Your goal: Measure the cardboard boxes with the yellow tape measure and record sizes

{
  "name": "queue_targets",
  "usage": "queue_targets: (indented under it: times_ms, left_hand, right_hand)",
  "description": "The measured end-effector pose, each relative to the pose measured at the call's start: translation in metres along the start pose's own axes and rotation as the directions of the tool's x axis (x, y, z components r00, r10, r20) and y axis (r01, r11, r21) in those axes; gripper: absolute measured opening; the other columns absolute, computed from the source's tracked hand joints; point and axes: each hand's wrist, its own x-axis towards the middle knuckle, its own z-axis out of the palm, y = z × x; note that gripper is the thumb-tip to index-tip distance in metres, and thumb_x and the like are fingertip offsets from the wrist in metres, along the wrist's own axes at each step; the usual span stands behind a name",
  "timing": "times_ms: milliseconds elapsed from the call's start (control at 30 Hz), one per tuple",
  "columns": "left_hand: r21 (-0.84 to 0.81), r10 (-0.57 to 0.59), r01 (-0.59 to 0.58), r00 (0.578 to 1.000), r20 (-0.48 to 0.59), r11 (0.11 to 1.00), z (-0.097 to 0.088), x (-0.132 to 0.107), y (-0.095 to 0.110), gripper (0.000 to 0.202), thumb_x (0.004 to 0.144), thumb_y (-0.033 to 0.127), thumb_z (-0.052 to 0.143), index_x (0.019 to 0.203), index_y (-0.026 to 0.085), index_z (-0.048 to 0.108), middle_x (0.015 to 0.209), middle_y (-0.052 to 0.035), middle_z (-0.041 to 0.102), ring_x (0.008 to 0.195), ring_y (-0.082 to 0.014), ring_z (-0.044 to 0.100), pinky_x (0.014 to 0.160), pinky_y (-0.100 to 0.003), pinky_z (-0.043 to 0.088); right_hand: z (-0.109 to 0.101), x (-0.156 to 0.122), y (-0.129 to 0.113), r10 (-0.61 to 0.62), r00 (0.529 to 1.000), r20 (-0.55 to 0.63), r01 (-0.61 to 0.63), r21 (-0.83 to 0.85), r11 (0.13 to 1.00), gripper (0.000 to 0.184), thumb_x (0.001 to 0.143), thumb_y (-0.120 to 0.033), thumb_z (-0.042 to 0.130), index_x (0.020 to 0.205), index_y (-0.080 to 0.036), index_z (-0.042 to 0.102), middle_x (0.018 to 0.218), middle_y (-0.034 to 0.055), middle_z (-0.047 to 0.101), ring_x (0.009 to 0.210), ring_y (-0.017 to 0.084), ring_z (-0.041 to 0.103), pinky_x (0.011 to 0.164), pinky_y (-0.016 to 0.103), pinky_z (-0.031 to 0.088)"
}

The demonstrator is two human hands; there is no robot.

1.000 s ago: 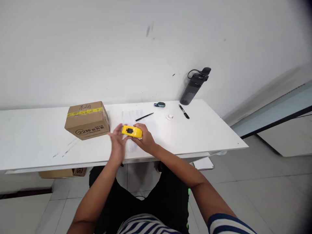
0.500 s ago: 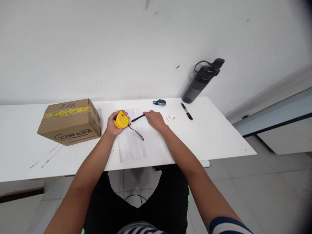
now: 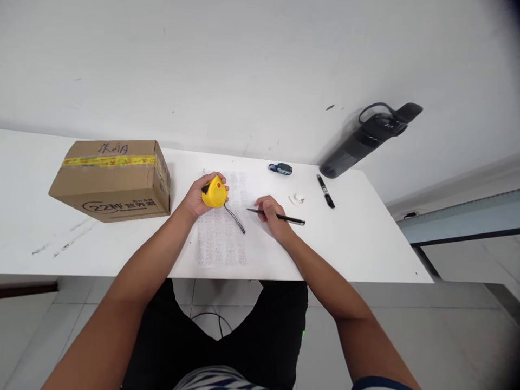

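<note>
My left hand (image 3: 198,196) is closed around a yellow tape measure (image 3: 214,194) that rests on a printed sheet of paper (image 3: 221,238). A black wrist strap (image 3: 235,218) trails from the tape measure across the sheet. My right hand (image 3: 274,216) pinches a black pen (image 3: 284,218) that lies nearly level just above the right edge of the paper. Both hands are over the white table (image 3: 365,238).
A taped cardboard box (image 3: 111,179) stands at the left. Toward the wall lie a small blue object (image 3: 280,168), a small white object (image 3: 297,199), a black marker (image 3: 325,190) and a dark water bottle (image 3: 365,138). The table's near edge runs above my lap.
The tape measure went from my right hand to my left and came down on the paper. My right hand reached the pen, picked it up and drew it back to the right.
</note>
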Motion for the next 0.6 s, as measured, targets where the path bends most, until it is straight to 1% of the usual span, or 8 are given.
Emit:
queue_targets:
  times_ms: [33, 100, 167, 233, 300, 367, 433, 600]
  left_hand:
    - [0.002, 0.001, -0.001, 1.000, -0.006, 1.000, 0.000, 0.001, 0.000, 0.015, 0.078, 0.030, 0.071, 0.080, 0.015, 0.065, 0.080, -0.0029, 0.065, 0.072, -0.0196, 0.068, 0.062, -0.035, 0.059]
    - [0.006, 0.002, -0.002, 1.000, -0.015, 1.000, -0.002, 0.003, -0.001, 0.016, 0.078, 0.031, 0.071, 0.080, 0.016, 0.066, 0.079, -0.0027, 0.065, 0.072, -0.0193, 0.068, 0.063, -0.035, 0.059]
    - [0.010, -0.003, 0.003, 1.000, -0.015, 1.000, -0.003, 0.004, -0.002, 0.017, 0.078, 0.032, 0.071, 0.080, 0.016, 0.066, 0.080, -0.0028, 0.066, 0.073, -0.0191, 0.068, 0.064, -0.034, 0.059]
    - [0.013, -0.010, 0.010, 1.000, -0.010, 1.000, -0.004, 0.004, -0.002, 0.017, 0.078, 0.032, 0.071, 0.080, 0.016, 0.066, 0.080, -0.0030, 0.067, 0.073, -0.0189, 0.069, 0.065, -0.034, 0.059]
    - [0.016, -0.011, 0.012, 1.000, -0.012, 1.000, -0.004, 0.004, -0.002, 0.017, 0.078, 0.032, 0.071, 0.081, 0.016, 0.066, 0.080, -0.0030, 0.067, 0.073, -0.0188, 0.069, 0.065, -0.033, 0.059]
    - [0.015, -0.010, 0.010, 1.000, -0.018, 1.000, -0.004, 0.004, -0.002, 0.016, 0.078, 0.032, 0.071, 0.080, 0.017, 0.066, 0.079, -0.0028, 0.068, 0.073, -0.0188, 0.069, 0.065, -0.033, 0.059]
    - [0.010, -0.015, 0.015, 1.000, -0.025, 1.000, -0.003, 0.004, -0.002, 0.016, 0.078, 0.032, 0.071, 0.080, 0.017, 0.066, 0.078, -0.0026, 0.068, 0.072, -0.0188, 0.069, 0.065, -0.034, 0.059]
    - [-0.005, -0.028, 0.028, 0.999, -0.019, 1.000, -0.003, 0.005, -0.002, 0.015, 0.078, 0.031, 0.071, 0.080, 0.016, 0.066, 0.078, -0.0029, 0.068, 0.071, -0.0186, 0.069, 0.065, -0.033, 0.059]
  right_hand:
    - [0.002, 0.000, 0.000, 0.022, 0.999, 0.046, -0.023, 0.033, 0.999, 0.060, 0.092, -0.076, 0.035, 0.093, -0.023, 0.064, 0.057, -0.0027, 0.050, 0.049, 0.013, 0.040, 0.051, 0.028, 0.035]
    - [0.004, 0.001, -0.001, 0.077, 0.991, 0.106, -0.082, 0.044, 0.996, 0.063, 0.092, -0.076, 0.035, 0.091, -0.021, 0.067, 0.063, 0.0004, 0.059, 0.050, 0.012, 0.043, 0.051, 0.029, 0.036]
    - [0.004, 0.004, -0.004, 0.128, 0.987, 0.102, -0.126, -0.022, 0.992, 0.058, 0.090, -0.072, 0.046, 0.075, -0.020, 0.066, 0.064, 0.0021, 0.061, 0.054, 0.013, 0.048, 0.054, 0.029, 0.038]
    - [0.004, 0.004, -0.008, 0.148, 0.986, 0.075, -0.142, -0.084, 0.986, 0.054, 0.087, -0.067, 0.056, 0.061, -0.021, 0.058, 0.058, 0.0009, 0.057, 0.060, 0.015, 0.055, 0.058, 0.029, 0.041]
    - [0.004, 0.003, -0.012, 0.173, 0.983, 0.069, -0.165, -0.110, 0.980, 0.053, 0.085, -0.064, 0.059, 0.055, -0.021, 0.051, 0.052, -0.0011, 0.050, 0.062, 0.016, 0.058, 0.059, 0.028, 0.041]
    - [0.005, 0.002, -0.016, 0.199, 0.976, 0.084, -0.188, -0.125, 0.974, 0.051, 0.085, -0.061, 0.059, 0.054, -0.022, 0.049, 0.049, -0.0025, 0.045, 0.061, 0.017, 0.060, 0.057, 0.028, 0.041]
    - [0.006, 0.002, -0.017, 0.206, 0.974, 0.096, -0.191, -0.146, 0.971, 0.049, 0.086, -0.057, 0.058, 0.054, -0.022, 0.048, 0.049, -0.0028, 0.044, 0.060, 0.017, 0.060, 0.056, 0.028, 0.040]
    - [0.006, 0.002, -0.017, 0.204, 0.971, 0.123, -0.176, -0.204, 0.963, 0.047, 0.088, -0.050, 0.056, 0.053, -0.022, 0.044, 0.053, -0.0015, 0.047, 0.061, 0.017, 0.060, 0.056, 0.027, 0.039]
